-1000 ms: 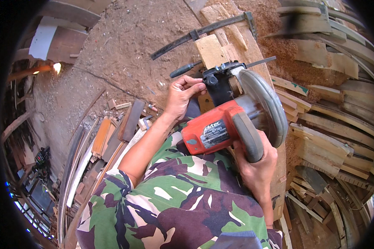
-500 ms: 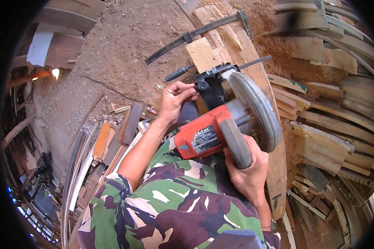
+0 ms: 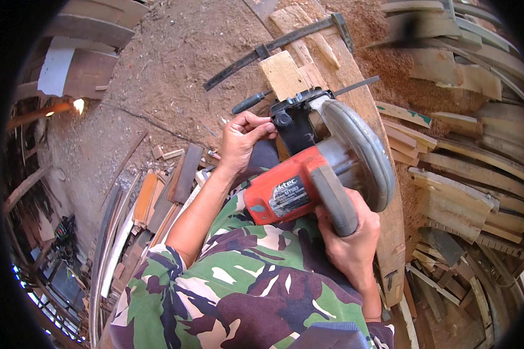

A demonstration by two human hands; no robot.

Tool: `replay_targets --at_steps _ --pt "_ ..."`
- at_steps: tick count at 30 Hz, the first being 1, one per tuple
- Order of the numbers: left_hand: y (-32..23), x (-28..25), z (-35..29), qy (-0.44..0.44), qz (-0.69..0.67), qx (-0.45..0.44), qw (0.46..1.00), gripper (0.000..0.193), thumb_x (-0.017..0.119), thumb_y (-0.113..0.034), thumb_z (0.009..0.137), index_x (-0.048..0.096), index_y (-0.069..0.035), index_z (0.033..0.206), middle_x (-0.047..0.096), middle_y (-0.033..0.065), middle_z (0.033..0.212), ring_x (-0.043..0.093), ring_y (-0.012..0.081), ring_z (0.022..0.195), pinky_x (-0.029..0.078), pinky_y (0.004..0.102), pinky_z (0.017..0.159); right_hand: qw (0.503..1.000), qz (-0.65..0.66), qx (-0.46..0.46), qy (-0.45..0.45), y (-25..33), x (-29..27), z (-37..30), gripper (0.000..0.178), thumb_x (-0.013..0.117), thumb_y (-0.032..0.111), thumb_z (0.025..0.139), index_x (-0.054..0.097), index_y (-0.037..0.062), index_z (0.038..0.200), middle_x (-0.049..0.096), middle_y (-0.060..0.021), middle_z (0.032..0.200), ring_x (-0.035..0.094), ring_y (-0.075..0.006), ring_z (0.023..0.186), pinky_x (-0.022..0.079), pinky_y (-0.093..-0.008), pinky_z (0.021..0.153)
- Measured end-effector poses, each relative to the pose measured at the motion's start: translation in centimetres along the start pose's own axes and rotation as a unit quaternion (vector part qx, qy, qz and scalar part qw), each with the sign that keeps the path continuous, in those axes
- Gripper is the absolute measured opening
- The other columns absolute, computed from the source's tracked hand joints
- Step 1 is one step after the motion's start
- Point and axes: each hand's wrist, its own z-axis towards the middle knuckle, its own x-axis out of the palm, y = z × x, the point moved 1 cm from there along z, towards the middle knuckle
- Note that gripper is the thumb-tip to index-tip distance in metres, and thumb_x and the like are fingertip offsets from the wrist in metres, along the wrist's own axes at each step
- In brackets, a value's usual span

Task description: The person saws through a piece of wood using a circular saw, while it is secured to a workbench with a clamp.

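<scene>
A circular saw (image 3: pixel 285 189) with a red motor housing and a rounded grey blade guard (image 3: pixel 364 151) lies tilted in front of me, over my lap and the wooden bench. My right hand (image 3: pixel 355 232) is wrapped round its grey rear handle (image 3: pixel 335 203). With thumb and fingers together, my left hand (image 3: pixel 243 139) pinches the near-left edge of the black base plate (image 3: pixel 297 131), beside a round black knob (image 3: pixel 283 120). Exactly what the fingertips grip is partly hidden. From the base's far side a thin metal bar (image 3: pixel 358 85) sticks out to the right.
Beyond the saw, a long bar clamp (image 3: pixel 273 46) crosses wood pieces on the plank bench (image 3: pixel 393 256). A dark-handled tool (image 3: pixel 248 103) lies left of a pale wood block (image 3: pixel 283 75). Stacked boards (image 3: pixel 454 200) fill the right, over sawdust; offcuts (image 3: pixel 151 198) lie at left.
The two frames are nearly alike. My right hand and the saw's rear end have shifted very slightly right; my left hand keeps its pinch at the base plate.
</scene>
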Motion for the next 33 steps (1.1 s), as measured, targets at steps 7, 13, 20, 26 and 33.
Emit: replay_targets --at_steps 7,13,20,26,33 --pt "0.0 0.3 0.1 -0.001 0.002 -0.004 1.0 0.009 0.078 0.001 0.1 0.072 -0.004 0.104 0.081 0.0104 0.1 0.079 0.0163 0.087 0.068 0.0316 0.082 1.0 0.005 -0.005 -0.003 -0.4 0.1 -0.1 0.029 0.083 0.003 0.091 0.074 -0.0024 0.118 0.079 -0.0114 0.094 0.075 -0.0155 0.085 0.058 -0.0316 0.082" --pt "0.1 0.1 0.3 0.004 0.004 -0.006 1.0 0.009 0.077 0.001 0.1 0.071 -0.004 0.102 0.08 0.0103 0.101 0.078 0.016 0.087 0.067 0.0318 0.08 1.0 -0.007 -0.018 -0.004 -0.2 0.1 0.0 0.029 0.083 0.004 0.092 0.074 -0.0024 0.118 0.079 -0.0139 0.095 0.078 -0.0196 0.085 0.059 -0.0329 0.081" --pt "0.1 -0.1 0.4 0.016 -0.001 -0.001 1.0 0.009 0.077 0.002 0.1 0.07 -0.003 0.102 0.08 0.0113 0.099 0.077 0.017 0.085 0.065 0.0339 0.08 1.0 -0.013 -0.019 -0.012 -0.5 0.4 -0.1 0.029 0.085 0.005 0.092 0.074 -0.0022 0.119 0.08 -0.0136 0.097 0.078 -0.0202 0.087 0.059 -0.0333 0.081" --pt "-0.1 -0.4 0.4 0.027 0.029 0.026 0.999 0.009 0.079 0.002 0.098 0.074 -0.001 0.105 0.079 0.0074 0.099 0.077 0.0143 0.089 0.065 0.0319 0.086 0.999 -0.021 -0.039 -0.028 -1.1 0.5 -0.3 0.03 0.086 0.004 0.092 0.075 -0.0031 0.118 0.081 -0.0133 0.099 0.079 -0.0197 0.089 0.059 -0.0323 0.082" --pt "-0.6 -0.3 0.4 0.031 0.049 0.021 0.998 0.012 0.081 0.002 0.097 0.074 -0.003 0.106 0.078 0.0049 0.1 0.076 0.013 0.093 0.064 0.0305 0.088 0.998 -0.028 -0.035 -0.04 -1.0 0.5 -0.4 0.03 0.085 0.002 0.091 0.075 -0.0034 0.118 0.081 -0.0138 0.098 0.079 -0.0192 0.089 0.059 -0.0317 0.083"
